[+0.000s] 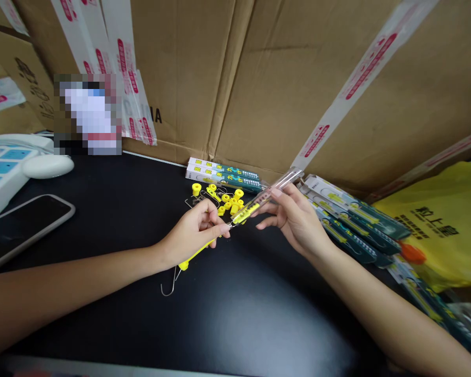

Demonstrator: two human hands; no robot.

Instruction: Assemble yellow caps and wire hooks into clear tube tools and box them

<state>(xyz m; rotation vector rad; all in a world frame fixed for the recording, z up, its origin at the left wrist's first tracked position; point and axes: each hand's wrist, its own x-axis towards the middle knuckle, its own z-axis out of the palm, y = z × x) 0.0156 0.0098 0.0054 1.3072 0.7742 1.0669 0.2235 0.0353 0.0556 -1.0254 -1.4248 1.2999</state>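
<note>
My left hand (pixel 200 230) pinches a yellow spring-scale rod (pixel 198 253) near its upper end. From the rod's lower end a bent metal hook (pixel 168 292) hangs over the table. My right hand (pixel 294 214) grips a clear plastic tube (pixel 284 180) between thumb and fingers, slanting up to the right. A yellow piece (pixel 246 213) shows inside the tube's lower end, right at my left fingertips. Whether the rod is joined to it there is hidden by my fingers. Behind my hands lies a pile of small yellow caps (pixel 235 201) with thin metal hooks (pixel 199 201).
Printed boxes (pixel 223 174) lie against the cardboard wall (pixel 180 78), and more boxes (pixel 353 214) line the right side beside a yellow bag (pixel 435 225). A phone (pixel 27 225) and a white power strip (pixel 8 167) are at left on the black table (pixel 235 314).
</note>
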